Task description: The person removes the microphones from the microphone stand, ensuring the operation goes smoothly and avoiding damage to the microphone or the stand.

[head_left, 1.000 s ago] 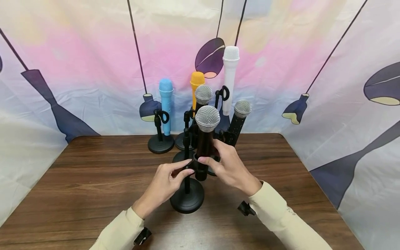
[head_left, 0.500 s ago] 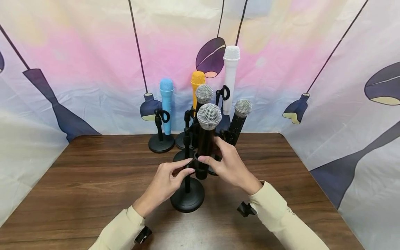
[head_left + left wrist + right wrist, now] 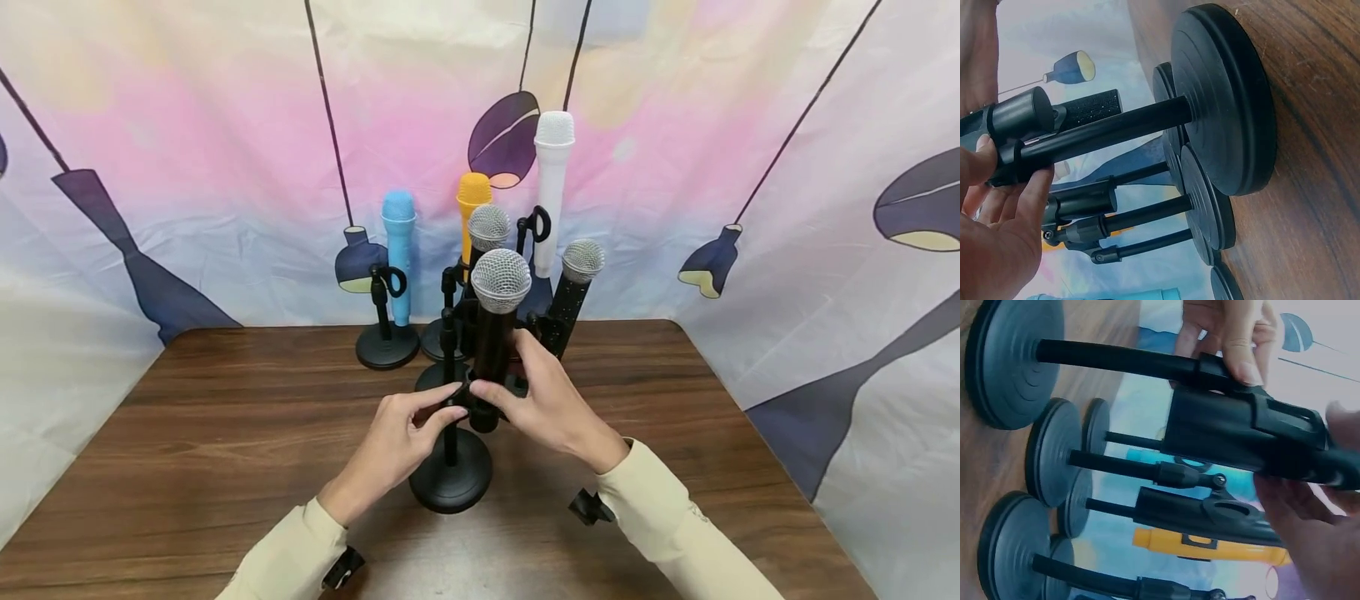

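In the head view a black microphone [image 3: 495,333] with a silver mesh head stands nearly upright in the clip of the nearest black stand. My right hand [image 3: 551,404] grips its body from the right, thumb in front at the clip. From the left, my left hand [image 3: 393,446] pinches the stand's upper part between thumb and fingers. The round stand base [image 3: 450,479] rests on the table. In the left wrist view the microphone's lower end [image 3: 1025,112] pokes out beside the stand pole [image 3: 1110,131]. The right wrist view shows the clip [image 3: 1288,419] around the microphone.
Behind stand more microphones on stands: a blue one [image 3: 400,250], an orange one [image 3: 474,193], a white one [image 3: 553,175], and black ones [image 3: 489,227] close behind and to the right [image 3: 573,292]. A printed cloth [image 3: 247,208] hangs behind the wooden table [image 3: 225,433].
The held microphone has shifted very slightly up and right in its clip. My right thumb has slid a little left across it. The left hand has stayed in place.
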Available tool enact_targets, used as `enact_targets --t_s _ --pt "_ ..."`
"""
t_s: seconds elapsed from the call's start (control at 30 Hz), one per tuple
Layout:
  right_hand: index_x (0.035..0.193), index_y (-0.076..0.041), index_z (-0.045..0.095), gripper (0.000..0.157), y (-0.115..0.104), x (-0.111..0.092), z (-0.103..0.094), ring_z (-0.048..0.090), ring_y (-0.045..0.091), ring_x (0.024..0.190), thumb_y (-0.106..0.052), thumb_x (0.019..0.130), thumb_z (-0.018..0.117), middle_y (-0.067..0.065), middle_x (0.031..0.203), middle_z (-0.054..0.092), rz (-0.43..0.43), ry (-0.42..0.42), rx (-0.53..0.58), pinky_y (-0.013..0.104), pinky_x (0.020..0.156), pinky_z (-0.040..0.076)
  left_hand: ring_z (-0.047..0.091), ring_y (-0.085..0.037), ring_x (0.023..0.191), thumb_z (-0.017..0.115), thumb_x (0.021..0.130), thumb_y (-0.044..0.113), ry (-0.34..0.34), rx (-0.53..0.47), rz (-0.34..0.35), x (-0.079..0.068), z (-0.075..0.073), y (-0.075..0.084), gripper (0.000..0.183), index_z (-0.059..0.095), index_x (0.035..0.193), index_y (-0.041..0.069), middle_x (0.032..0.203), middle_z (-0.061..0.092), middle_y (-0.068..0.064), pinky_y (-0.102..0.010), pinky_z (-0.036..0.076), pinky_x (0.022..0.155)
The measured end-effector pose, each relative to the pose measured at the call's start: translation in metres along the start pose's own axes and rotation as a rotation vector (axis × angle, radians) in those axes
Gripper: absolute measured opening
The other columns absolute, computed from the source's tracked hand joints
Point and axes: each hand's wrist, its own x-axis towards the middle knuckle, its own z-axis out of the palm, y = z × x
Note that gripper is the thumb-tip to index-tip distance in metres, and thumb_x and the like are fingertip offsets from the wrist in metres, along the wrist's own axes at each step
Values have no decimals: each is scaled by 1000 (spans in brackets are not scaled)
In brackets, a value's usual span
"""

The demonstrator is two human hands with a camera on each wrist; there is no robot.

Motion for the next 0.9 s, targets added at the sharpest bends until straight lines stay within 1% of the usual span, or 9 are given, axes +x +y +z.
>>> enact_targets --t_s 0.1,0.17,0.27,0.37,0.53,0.63,0.73,0.8,0.9 --pt "133 -4 52 45 0 1 1 66 14 106 -18 96 74 5 119 63 -41 33 -83 34 90 54 34 -2 48 67 100 26 1 -3 3 0 0 0 39 67 135 9 75 70 10 -24 37 52" --pt "130 -3 54 42 0 2 2 66 14 103 -18 96 73 5 114 66 -73 64 -160 35 87 54 34 -3 48 67 100 27 -1 -1 1 1 0 -1 39 67 135 10 71 67 12 -24 38 52" --pt "128 -1 53 39 -1 2 3 67 16 101 -17 97 71 7 111 67 -94 91 -230 37 85 54 33 -3 49 67 100 27 -3 6 2 1 0 -1 39 67 135 10 58 51 14 -24 36 51" --pt "129 0 51 40 -2 1 2 67 18 103 -18 98 70 9 113 67 -90 87 -238 38 86 54 30 -2 48 68 99 26 1 16 2 1 1 -1 39 68 134 9 54 34 15 -23 33 50" --pt "136 -3 46 49 -1 -2 -1 65 16 108 -17 97 72 7 121 63 -12 21 -82 36 92 54 31 -2 49 68 99 27 -10 9 8 1 1 0 39 67 134 9 55 38 14 -23 34 50" --pt "136 -3 47 51 2 -3 0 65 15 109 -16 95 75 6 122 62 9 21 -7 34 94 54 30 -2 49 67 100 27 -13 12 9 1 1 1 39 67 134 9 55 41 13 -23 34 51" --pt "134 -2 52 47 3 -3 2 67 16 107 -16 95 75 7 120 64 -53 65 -74 34 91 55 30 -2 48 67 99 26 -6 15 8 1 0 1 39 67 134 8 56 42 13 -23 33 50" --pt "133 -1 53 46 3 -2 3 68 17 105 -15 95 74 8 117 66 -102 100 -148 35 87 55 32 -2 49 68 99 26 -3 13 9 2 0 0 38 67 134 9 59 48 15 -23 34 50" --pt "133 0 52 46 2 -1 5 68 18 103 -14 95 74 8 114 67 -134 129 -228 37 84 55 33 -2 49 68 99 26 -2 9 10 1 -1 0 38 67 134 9 63 55 16 -23 36 51"
